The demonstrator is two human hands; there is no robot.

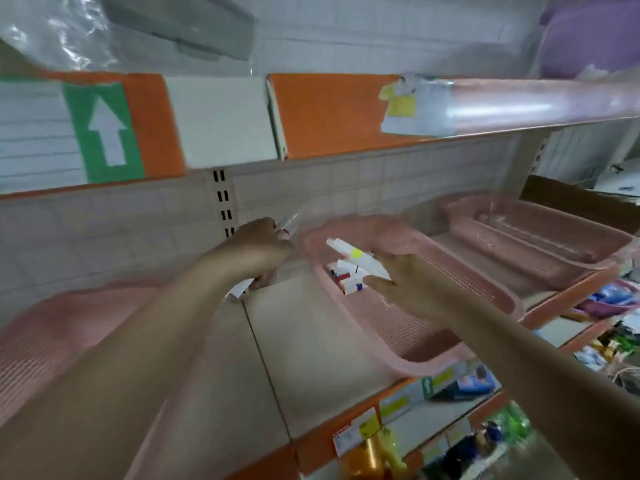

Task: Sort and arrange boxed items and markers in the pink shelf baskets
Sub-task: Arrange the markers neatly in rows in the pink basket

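A pink basket point(398, 327) stands in the middle of the shelf with several small boxed items point(346, 277) at its far end. My right hand point(405, 285) hovers over this basket, shut on a white box with a yellow dot point(356, 254). My left hand point(258, 249) is left of the basket near the back wall, shut on a bundle of markers in clear wrap point(289, 225), with a white piece showing below the fist. Another pink basket point(52, 337) lies at the far left, partly hidden by my left arm. The picture is motion-blurred.
A third pink basket point(540, 237) stands to the right, holding long clear packets. A bare stretch of shelf board point(311, 358) lies between the left and middle baskets. An upper shelf with orange edge point(329, 112) hangs overhead. Assorted goods fill the lower shelves point(485, 427).
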